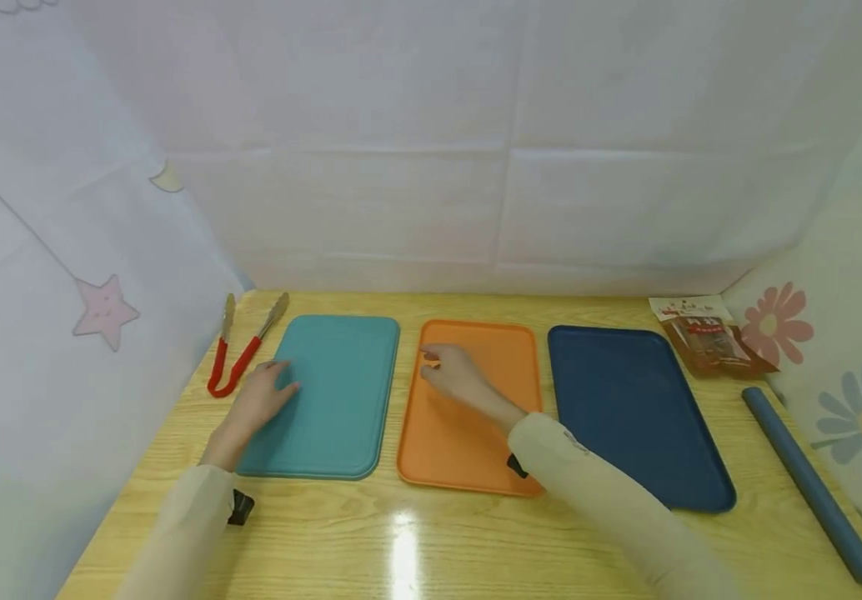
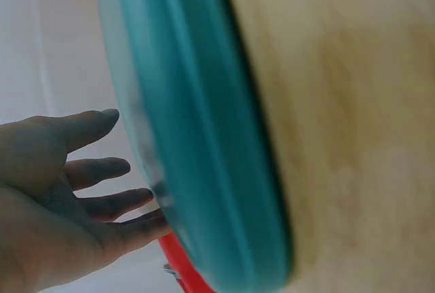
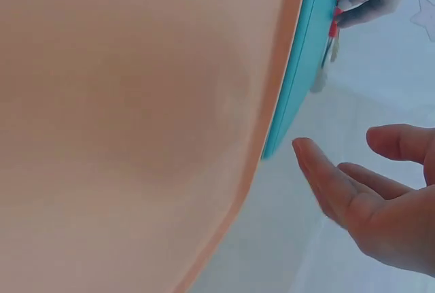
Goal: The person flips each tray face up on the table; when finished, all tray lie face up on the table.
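My left hand [image 1: 257, 402] is over the left side of a teal tray [image 1: 341, 400], fingers spread and thumb apart. In the left wrist view the fingers of that hand [image 2: 75, 198] reach toward the tray's thick rim [image 2: 197, 136], with nothing between them. Over the upper left part of an orange tray [image 1: 449, 442] is my right hand [image 1: 457, 375], thumb and fingers loosely bent with a gap between. The right wrist view shows this hand [image 3: 374, 204] holding nothing above the orange tray's surface [image 3: 136, 102].
Red-handled tongs [image 1: 246, 360] lie left of the teal tray. A navy tray [image 1: 618, 392] is at the right, partly under my right sleeve [image 1: 603, 475]. Beyond it lie a brown and white food packet [image 1: 712, 337] and a grey-blue roll [image 1: 806, 475]. Fabric sheets [image 1: 401, 208] wall the table.
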`<state>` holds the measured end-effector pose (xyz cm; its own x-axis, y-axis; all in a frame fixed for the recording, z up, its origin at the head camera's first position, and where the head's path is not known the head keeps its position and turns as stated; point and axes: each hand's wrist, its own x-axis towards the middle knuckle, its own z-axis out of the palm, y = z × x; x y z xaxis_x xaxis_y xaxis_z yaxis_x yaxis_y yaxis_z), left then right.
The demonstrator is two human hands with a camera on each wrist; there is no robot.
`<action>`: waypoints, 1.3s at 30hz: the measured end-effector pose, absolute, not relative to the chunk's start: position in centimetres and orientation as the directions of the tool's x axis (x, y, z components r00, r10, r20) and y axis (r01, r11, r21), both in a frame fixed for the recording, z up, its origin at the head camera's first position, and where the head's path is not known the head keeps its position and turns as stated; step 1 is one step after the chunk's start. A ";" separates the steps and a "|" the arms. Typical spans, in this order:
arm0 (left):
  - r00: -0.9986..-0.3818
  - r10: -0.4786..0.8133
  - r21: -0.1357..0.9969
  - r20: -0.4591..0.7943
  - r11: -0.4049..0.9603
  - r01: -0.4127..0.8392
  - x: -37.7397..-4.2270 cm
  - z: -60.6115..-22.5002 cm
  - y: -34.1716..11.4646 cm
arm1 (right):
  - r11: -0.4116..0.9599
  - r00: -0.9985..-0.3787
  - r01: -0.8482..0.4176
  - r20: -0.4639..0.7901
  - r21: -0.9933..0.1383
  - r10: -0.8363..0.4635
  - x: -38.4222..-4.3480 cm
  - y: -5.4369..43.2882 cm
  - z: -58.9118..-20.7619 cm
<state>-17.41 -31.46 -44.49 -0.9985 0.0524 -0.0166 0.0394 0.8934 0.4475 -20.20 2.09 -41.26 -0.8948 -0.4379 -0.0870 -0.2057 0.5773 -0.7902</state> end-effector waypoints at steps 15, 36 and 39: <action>-0.998 0.027 0.469 -0.060 0.883 -0.005 -17.1 -45.4 -33.5 | 0.749 -0.849 -0.219 -0.256 -0.626 -0.463 -20.6 -6.2 -43.9; -0.998 0.008 0.536 -0.067 0.844 -0.029 -16.5 -45.4 -34.3 | 0.239 -0.933 0.242 -0.293 -0.940 -0.207 -19.0 -7.0 -44.6; -0.997 0.020 0.556 -0.074 0.831 -0.025 -16.3 -45.3 -34.3 | 0.194 -0.950 0.206 -0.244 -0.959 -0.193 -19.1 -6.3 -44.9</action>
